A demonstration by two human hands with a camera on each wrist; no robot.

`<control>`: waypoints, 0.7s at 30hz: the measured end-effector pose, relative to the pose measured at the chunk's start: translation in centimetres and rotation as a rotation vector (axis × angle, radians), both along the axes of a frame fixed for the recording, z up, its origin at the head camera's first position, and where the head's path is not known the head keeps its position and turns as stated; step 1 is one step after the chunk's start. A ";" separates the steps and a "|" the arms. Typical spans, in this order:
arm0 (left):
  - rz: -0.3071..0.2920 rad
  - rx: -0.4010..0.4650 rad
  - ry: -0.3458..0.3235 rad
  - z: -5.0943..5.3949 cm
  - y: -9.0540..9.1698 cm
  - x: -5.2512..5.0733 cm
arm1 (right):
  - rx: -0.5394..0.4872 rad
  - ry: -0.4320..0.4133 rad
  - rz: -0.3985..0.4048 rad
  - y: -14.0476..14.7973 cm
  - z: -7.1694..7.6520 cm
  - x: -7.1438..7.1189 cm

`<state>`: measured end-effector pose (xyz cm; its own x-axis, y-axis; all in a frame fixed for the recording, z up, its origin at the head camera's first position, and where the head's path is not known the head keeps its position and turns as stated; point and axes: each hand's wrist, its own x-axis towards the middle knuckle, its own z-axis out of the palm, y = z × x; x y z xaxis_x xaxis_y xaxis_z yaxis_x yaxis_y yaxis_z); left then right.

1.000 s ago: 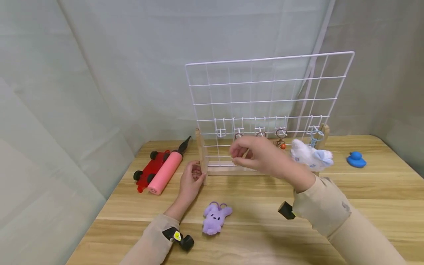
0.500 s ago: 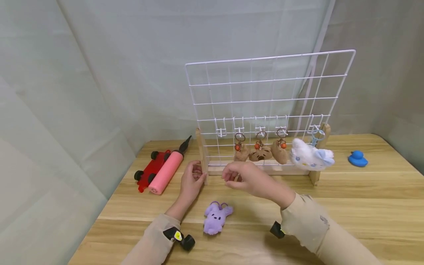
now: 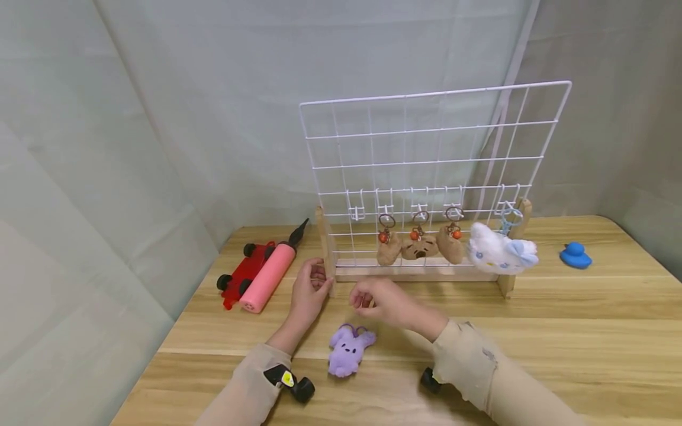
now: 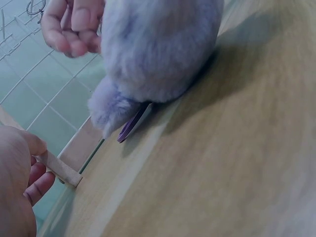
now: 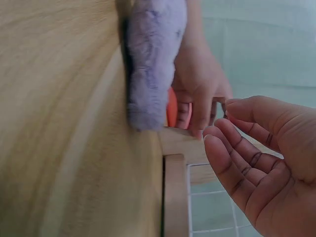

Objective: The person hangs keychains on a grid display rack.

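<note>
A purple plush rabbit keychain [image 3: 346, 351] lies face up on the wooden table, its purple ring toward the rack. My right hand [image 3: 385, 303] hovers just above and beyond it, fingers loosely bent with nothing in them; the right wrist view shows a gap between thumb and fingertips. With thumb and fingers, my left hand [image 3: 310, 289] holds the left wooden foot [image 4: 61, 170] of the white wire grid rack [image 3: 437, 161]. Three brown plush keychains [image 3: 420, 246] and a white plush keychain [image 3: 501, 251] with a blue bow hang from its hooks. The leftmost hook [image 3: 356, 213] carries nothing.
Left of the rack, a pink hand pump [image 3: 269, 278] with a black nozzle lies against a red toy car [image 3: 246, 273] with black wheels. A blue rubber duck [image 3: 575, 255] sits at the right. Pale curtains [image 3: 213, 106] surround the table.
My right hand has moved down and left from in front of the hanging keychains toward the purple rabbit, uncovering the brown plushes. My left hand has stayed at the rack's foot.
</note>
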<state>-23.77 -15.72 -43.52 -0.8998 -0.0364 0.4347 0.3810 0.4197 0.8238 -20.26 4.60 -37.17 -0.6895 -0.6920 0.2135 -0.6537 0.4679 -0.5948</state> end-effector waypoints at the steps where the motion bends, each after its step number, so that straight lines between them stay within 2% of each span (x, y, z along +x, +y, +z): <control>1: 0.002 -0.004 0.004 0.0 0.0 0.0 | 0.004 -0.002 0.002 -0.1 -0.2 -0.1; 8: 0.005 -0.017 0.003 0.2 0.1 0.0 | 0.016 -0.053 0.010 -0.5 -1.4 -0.5; 13: 0.006 -0.011 -0.021 0.1 0.1 0.1 | 0.028 -0.025 0.041 -1.1 -2.4 -0.6; 17: 0.006 -0.012 -0.034 0.0 0.0 0.1 | 0.053 -0.018 0.042 -1.5 -2.8 -0.6; 21: 0.003 -0.014 -0.036 0.0 0.0 0.0 | 0.089 -0.054 0.042 -1.9 -2.8 -0.6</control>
